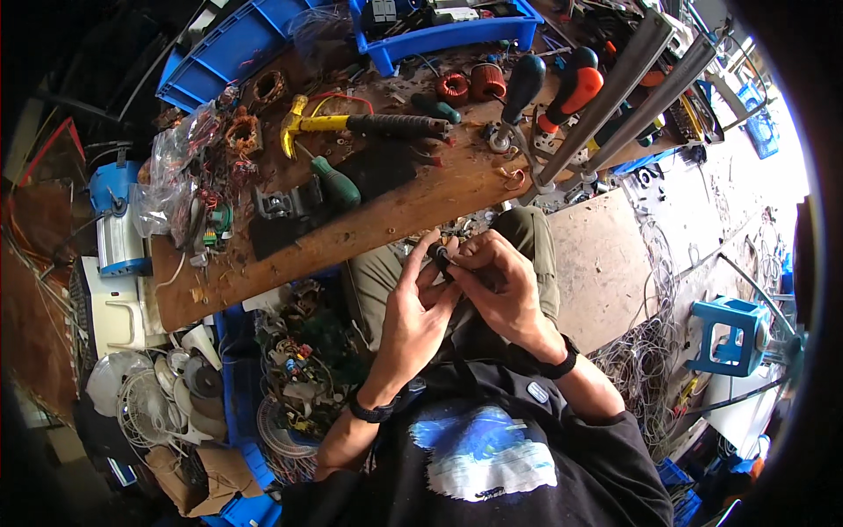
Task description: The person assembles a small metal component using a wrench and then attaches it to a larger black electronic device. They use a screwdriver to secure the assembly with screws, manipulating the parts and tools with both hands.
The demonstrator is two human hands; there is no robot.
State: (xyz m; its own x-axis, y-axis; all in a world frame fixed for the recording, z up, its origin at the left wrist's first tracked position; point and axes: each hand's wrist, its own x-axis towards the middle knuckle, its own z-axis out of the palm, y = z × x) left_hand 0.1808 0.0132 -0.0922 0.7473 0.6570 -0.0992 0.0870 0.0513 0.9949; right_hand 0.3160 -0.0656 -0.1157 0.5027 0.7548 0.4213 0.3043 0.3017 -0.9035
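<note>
Over my lap, just off the front edge of the workbench, a small black rounded part (442, 256) sits between my two hands. My left hand (416, 309) is closed on it from the left, with the index finger stretched along its side. From the right, my right hand (502, 288) pinches at the same part with thumb and fingers. The fingertips cover much of it, so its exact kind does not show. Bare wooden benchtop (386, 230) lies beyond the hands, and a green-handled screwdriver (335, 183) rests there, further left.
A yellow claw hammer (351, 125) lies across the bench. Two upright metal bars (606, 97) stand at right, near an orange-and-black handled tool (569, 92). Copper coils (452, 88) and a blue crate (457, 35) are behind. Scrap parts (303, 369) fill a bin at left; a blue stool (727, 335) stands right.
</note>
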